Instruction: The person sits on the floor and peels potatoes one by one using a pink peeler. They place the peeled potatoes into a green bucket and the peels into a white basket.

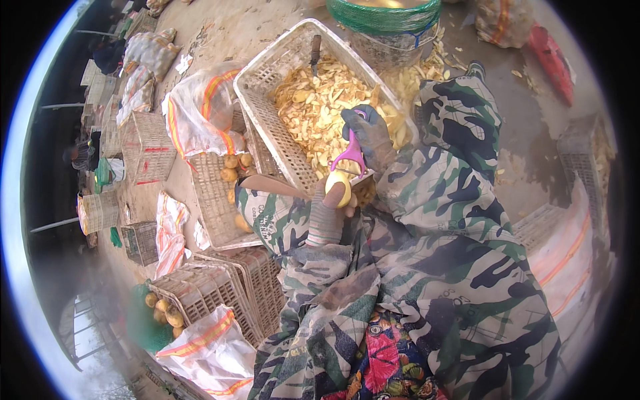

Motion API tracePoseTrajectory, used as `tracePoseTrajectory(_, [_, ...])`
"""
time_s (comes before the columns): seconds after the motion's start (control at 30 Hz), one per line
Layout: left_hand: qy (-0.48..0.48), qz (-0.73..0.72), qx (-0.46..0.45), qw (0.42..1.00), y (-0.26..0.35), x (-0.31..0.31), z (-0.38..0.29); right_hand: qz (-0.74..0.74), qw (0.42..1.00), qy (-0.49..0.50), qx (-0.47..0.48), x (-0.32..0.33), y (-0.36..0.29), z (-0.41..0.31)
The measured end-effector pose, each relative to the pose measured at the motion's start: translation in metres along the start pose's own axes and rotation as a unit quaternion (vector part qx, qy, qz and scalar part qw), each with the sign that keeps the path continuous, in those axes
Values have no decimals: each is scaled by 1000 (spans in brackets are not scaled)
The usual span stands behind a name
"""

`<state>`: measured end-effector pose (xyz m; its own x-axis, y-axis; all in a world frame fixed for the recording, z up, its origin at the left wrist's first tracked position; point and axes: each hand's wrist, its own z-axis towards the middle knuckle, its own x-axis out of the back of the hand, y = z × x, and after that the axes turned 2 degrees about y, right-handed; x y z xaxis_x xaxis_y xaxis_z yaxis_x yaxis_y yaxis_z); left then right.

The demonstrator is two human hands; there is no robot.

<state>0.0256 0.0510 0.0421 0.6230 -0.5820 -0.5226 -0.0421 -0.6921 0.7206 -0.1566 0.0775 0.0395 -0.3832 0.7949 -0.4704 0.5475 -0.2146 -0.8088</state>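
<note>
My left hand (324,212), in a striped knit glove with bare fingertips, grips a pale yellow peeled potato (338,188). My right hand (374,136), in a dark glove, is closed around a purple Y-shaped peeler (353,150). The peeler's blade lies at the potato's upper end, touching or nearly so. Beneath and beyond both hands stands a white plastic crate (267,120), tilted in view and heaped with potato peelings (320,110). A knife (315,52) with a brown handle stands upright in the peelings at the far end.
Left of me, a second crate (212,200) holds several unpeeled potatoes (229,174) under a mesh sack (200,112). Overturned-looking crates (200,290) lie lower left. A bucket (387,50) with green netting stands ahead. Peelings litter the wet floor (530,145). A red sack (550,62) lies right.
</note>
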Motion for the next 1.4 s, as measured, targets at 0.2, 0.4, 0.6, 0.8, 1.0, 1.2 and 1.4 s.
tracePoseTrajectory(0.2, [131, 265, -149, 944, -1, -21, -10, -321, 931, 35, 169, 15, 4, 11])
tracePoseTrajectory(0.4, [165, 344, -236, 894, -2, -11, 4, 49, 996, 0, 72, -1, -17, 6])
tracePoseTrajectory(0.6, [153, 419, -308, 840, 10, -35, -5, -381, 903, 56, 193, 13, 3, 10])
tracePoseTrajectory(0.8, [168, 515, -293, 788, 16, -21, -5, -12, 999, 32, 35, 6, -26, 7])
tracePoseTrajectory(1.0, [181, 566, -321, 738, 18, -34, -1, -202, 971, 18, 128, 4, -15, 6])
tracePoseTrajectory(1.2, [215, 285, -257, 898, 10, -26, 6, -186, 976, 61, 95, 4, -12, 9])
tracePoseTrajectory(1.4, [87, 28, -41, 995, -4, -25, 6, -145, 987, 27, 63, 1, -13, 10])
